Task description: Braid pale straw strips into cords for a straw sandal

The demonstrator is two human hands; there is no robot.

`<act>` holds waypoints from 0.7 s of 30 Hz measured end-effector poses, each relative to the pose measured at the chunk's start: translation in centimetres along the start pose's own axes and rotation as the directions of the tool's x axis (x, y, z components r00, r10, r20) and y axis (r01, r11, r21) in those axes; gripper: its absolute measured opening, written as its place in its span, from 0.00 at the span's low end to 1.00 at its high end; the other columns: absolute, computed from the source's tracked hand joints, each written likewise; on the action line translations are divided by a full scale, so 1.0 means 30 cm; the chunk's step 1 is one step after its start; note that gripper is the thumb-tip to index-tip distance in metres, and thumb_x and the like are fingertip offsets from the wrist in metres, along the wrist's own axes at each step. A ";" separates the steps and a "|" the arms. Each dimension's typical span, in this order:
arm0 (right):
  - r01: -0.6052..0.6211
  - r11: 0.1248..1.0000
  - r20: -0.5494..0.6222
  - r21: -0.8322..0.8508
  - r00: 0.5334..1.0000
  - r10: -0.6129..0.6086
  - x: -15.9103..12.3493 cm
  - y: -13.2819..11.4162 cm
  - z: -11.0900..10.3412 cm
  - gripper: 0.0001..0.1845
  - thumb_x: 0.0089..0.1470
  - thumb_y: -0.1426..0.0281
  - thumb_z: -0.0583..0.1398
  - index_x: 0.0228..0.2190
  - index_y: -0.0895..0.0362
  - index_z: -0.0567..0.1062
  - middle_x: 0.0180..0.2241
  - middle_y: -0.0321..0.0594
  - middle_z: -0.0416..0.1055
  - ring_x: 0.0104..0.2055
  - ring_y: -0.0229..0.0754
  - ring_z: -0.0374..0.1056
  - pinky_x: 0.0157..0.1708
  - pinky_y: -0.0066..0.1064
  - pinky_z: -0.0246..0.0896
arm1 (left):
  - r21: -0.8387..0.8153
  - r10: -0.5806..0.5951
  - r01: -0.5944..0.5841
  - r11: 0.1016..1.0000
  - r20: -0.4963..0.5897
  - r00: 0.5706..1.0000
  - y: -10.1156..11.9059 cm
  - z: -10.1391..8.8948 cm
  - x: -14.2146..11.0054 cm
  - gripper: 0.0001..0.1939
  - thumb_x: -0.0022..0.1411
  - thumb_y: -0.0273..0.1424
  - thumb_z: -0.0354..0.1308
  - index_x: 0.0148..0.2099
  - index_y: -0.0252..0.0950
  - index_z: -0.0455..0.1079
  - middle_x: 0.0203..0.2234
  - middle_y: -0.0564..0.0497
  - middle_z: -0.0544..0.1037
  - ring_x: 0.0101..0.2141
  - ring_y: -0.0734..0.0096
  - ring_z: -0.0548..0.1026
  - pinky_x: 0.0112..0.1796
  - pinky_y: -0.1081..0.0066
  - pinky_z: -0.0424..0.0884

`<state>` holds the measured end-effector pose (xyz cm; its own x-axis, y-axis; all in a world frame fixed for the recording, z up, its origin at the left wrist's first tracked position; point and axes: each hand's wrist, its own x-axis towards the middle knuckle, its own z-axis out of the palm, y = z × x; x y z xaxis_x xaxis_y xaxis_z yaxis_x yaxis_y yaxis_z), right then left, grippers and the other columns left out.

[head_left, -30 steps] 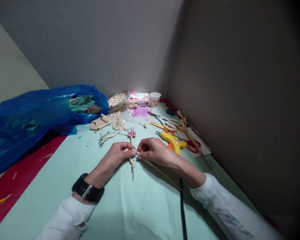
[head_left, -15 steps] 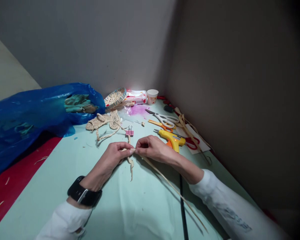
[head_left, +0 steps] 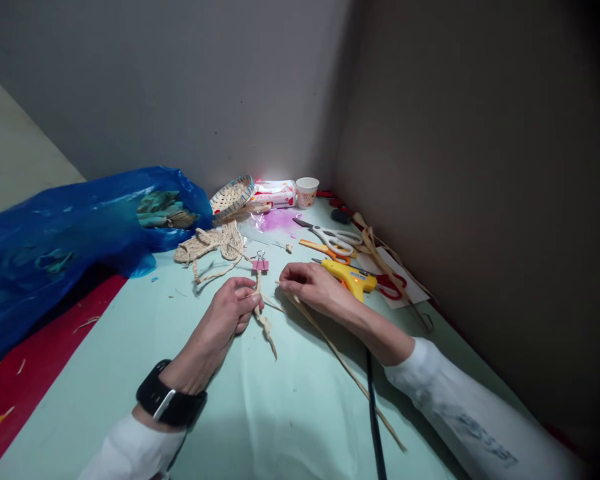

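Observation:
A pink binder clip [head_left: 261, 265] grips the end of a pale braided cord [head_left: 259, 283] on the table. Just below the clip, my left hand [head_left: 235, 308] is closed, thumb and fingers pinching the cord; its loose, twisted tail [head_left: 266, 328] hangs out below the thumb. A thin strand end sticks out to the right of those fingertips. My right hand [head_left: 313, 287], a short way to the right, pinches one end of a long pale fibre strip [head_left: 340, 357]. The strip slants down toward the lower right, across a black cable [head_left: 374, 413].
A coil of braided cord [head_left: 210, 245] lies beyond my left hand, near a blue plastic bag [head_left: 80, 247]. At the right are a yellow glue gun [head_left: 349, 277], white-handled scissors [head_left: 335, 237] and red-handled scissors [head_left: 393, 287]. A woven basket [head_left: 233, 198] and paper cup [head_left: 307, 192] stand by the wall.
My hands were together at the cord and have come apart. The right has moved right with the fibre strip's end; the left has stayed at the cord, whose tail has swung slightly right.

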<state>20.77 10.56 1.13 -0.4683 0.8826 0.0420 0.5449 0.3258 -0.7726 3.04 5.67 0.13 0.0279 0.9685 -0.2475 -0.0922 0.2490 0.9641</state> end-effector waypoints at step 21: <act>-0.073 0.993 -0.174 -0.093 0.983 0.056 -0.008 -0.037 0.091 0.07 0.50 0.72 0.56 0.28 0.57 0.75 0.25 0.38 0.72 0.27 0.37 0.62 0.28 0.27 0.49 | 0.010 -0.070 0.070 0.998 0.089 0.994 -0.014 -0.022 0.033 0.08 0.50 0.29 0.64 0.29 0.29 0.70 0.20 0.56 0.66 0.15 0.89 0.48 0.17 0.76 0.38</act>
<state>18.37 9.06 0.24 -0.3093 0.9448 0.1082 0.6396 0.2909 -0.7116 2.45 6.52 -0.57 0.1227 0.9443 -0.3052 -0.0799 0.3160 0.9454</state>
